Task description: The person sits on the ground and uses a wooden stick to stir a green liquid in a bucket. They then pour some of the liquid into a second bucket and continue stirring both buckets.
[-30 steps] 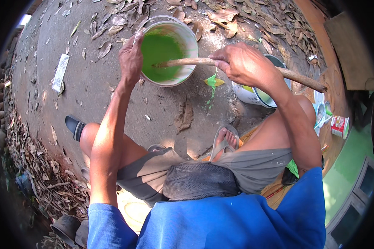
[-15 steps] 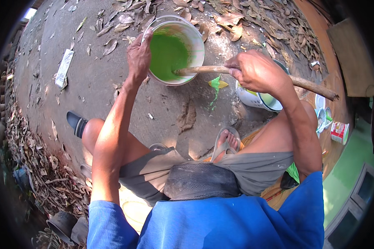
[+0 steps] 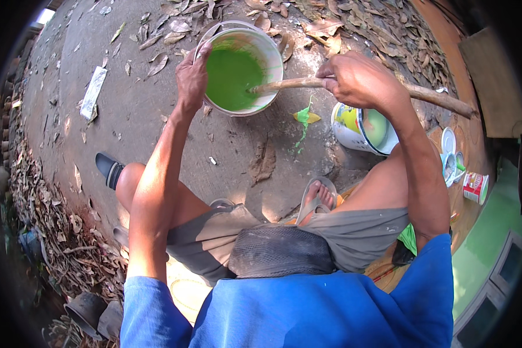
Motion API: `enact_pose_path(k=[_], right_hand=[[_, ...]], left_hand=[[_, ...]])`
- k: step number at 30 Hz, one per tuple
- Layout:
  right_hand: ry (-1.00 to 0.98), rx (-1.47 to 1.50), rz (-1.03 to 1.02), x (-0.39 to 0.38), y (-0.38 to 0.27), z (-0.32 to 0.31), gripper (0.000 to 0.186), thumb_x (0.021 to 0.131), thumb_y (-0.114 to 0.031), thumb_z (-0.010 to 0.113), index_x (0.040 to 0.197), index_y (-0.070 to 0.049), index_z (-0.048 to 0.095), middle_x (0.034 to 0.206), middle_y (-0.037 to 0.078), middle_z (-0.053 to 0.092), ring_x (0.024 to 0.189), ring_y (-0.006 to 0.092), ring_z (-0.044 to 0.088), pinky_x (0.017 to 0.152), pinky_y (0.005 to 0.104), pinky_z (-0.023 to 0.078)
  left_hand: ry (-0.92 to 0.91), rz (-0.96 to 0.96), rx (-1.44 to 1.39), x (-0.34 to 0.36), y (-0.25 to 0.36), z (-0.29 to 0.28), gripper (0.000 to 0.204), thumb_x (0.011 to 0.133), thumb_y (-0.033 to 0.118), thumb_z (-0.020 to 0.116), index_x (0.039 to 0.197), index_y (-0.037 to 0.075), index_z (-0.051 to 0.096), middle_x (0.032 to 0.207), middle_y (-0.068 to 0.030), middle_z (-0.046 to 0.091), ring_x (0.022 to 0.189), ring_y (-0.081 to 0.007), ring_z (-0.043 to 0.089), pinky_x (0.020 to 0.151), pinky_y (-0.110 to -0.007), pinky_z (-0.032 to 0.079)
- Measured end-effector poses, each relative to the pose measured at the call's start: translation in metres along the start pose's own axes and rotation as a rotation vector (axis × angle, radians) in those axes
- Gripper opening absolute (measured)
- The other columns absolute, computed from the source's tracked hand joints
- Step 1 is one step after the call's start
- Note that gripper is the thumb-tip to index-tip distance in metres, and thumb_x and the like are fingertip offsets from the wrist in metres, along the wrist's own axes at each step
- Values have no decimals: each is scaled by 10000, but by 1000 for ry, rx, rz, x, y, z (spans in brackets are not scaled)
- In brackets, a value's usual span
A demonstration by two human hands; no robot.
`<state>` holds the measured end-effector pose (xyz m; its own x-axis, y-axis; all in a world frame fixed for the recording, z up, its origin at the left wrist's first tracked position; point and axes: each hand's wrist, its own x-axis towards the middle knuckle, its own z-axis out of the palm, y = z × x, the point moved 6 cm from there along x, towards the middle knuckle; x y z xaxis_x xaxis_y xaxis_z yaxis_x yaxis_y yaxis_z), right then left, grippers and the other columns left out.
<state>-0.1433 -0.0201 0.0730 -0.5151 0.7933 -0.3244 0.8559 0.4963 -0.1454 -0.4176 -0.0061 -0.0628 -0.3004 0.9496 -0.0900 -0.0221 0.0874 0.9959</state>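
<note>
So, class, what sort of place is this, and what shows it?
Probably an outdoor yard beside a building: dry leaves lie scattered over bare grey ground, and a pale green wall shows at the lower right.

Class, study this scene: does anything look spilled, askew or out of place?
Yes. A green splash lies on the ground, below and right of the bucket in the picture, partly over a yellow leaf. It looks spilled: its colour resembles the green liquid inside the bucket.
</note>
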Motion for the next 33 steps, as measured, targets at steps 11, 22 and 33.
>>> enact_pose_path(k=[11,22,33], right_hand=[[402,-505,-331,73,-39,-20,133,840,-184,587,880,-105,687,812,94,682,835,234,672,813,403,464],[853,108,-390,-17,-31,-111,298,818,-202,637,1056,-23,655,905,164,645,818,313,633,764,392,506],[765,1256,1015,-220,196,147,246,910,-143,606,1108,2,588,830,23,616,703,89,566,617,248,466]], left_hand=[[133,-239,206,0,-39,-59,607,948,535,470,1264,24,559,1017,-108,648,928,-190,581,765,-361,494],[299,-82,668,-1,-39,-116,685,943,583,424,1270,-12,518,1094,-226,606,963,-312,598,795,-417,481],[-9,485,819,-22,62,10,450,926,337,598,1281,68,533,1212,-199,588,1110,-332,581,951,-430,449]])
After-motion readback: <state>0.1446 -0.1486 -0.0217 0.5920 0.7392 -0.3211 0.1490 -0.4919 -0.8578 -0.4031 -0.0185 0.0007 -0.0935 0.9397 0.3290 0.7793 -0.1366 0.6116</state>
